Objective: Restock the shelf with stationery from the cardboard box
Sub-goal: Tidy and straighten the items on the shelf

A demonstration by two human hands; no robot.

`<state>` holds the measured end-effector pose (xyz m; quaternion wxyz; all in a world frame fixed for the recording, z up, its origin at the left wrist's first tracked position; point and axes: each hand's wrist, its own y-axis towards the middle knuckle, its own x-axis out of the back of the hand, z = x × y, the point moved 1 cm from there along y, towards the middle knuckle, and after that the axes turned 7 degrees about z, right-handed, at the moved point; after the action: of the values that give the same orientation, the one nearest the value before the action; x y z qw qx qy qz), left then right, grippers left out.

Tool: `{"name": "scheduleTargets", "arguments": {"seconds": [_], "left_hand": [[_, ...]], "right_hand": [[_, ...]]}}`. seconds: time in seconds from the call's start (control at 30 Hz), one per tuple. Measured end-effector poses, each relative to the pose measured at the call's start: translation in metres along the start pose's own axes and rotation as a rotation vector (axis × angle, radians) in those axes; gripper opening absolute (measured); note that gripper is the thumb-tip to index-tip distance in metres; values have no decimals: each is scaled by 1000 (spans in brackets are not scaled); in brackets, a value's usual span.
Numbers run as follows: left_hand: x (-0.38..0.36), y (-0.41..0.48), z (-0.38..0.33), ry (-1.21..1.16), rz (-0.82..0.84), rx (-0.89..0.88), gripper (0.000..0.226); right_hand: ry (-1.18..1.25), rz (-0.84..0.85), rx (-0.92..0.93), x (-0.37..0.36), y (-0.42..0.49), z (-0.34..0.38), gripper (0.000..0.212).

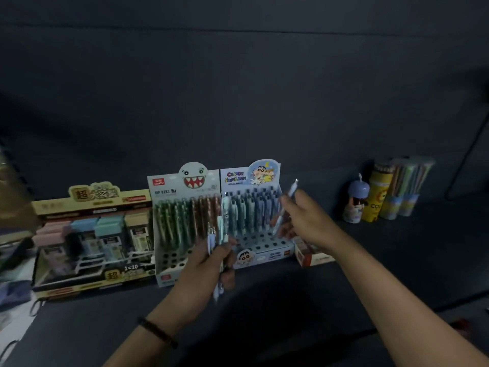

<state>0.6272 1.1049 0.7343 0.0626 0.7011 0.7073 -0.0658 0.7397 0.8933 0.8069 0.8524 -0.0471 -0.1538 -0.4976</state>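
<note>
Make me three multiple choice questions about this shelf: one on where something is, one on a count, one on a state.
1. Where does the pale blue cardboard cartoon pen display box stand?
A. inside a drawer
B. right of the white cardboard monster-face pen box
C. on the floor

2. How many pens does the right hand hold?
A. none
B. four
C. one

3. The pale blue box's front-row holes are:
A. empty
B. filled
C. taped over

Answers:
B, the two boxes stand side by side.
C, a single pale pen is pinched.
A, dark open holes show in front.
</note>
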Motion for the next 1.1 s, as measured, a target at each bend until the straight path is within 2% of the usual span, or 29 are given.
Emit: {"name": "scheduleTargets", "arguments": {"seconds": [0.07, 0.13, 0.23, 0.4, 0.5, 0.63, 0.7, 0.87, 0.97, 1.03, 1.1], "left_hand": [[0, 2, 10, -83, 11, -39, 21], [-2, -1, 16, -116, 25, -77, 21], [-4, -7, 18, 42, 35, -136, 20], [-3, -8, 19, 47, 49, -153, 22], [1, -5, 18, -22, 37, -138, 26], [6, -2, 20, -100, 27, -148, 31], [7, -1, 22, -98, 24, -146, 31], [9, 1, 24, -144, 4, -135, 29], [8, 1, 23, -137, 16, -153, 29], [7, 1, 21, -166, 16, -164, 28], [6, 1, 20, -178, 13, -169, 29]], "right_hand": [[0, 14, -18, -7, 4, -6, 16], [-132, -57, 25, -13, 9, -13, 15], [-268, -237, 96, -19, 18, -16, 4], [-356, -365, 154, -27, 32, -20, 13], [-379, -378, 171, -29, 35, -25, 30], [-463, -346, 81, -32, 38, -31, 22], [-500, -316, 32, -37, 38, -37, 25], [-485, -282, -12, -39, 30, -36, 26], [-482, -331, -22, -39, 15, -25, 37], [-392, -412, 49, -42, 0, -12, 42], [-230, -383, 116, -50, -15, 4, 35]]}}
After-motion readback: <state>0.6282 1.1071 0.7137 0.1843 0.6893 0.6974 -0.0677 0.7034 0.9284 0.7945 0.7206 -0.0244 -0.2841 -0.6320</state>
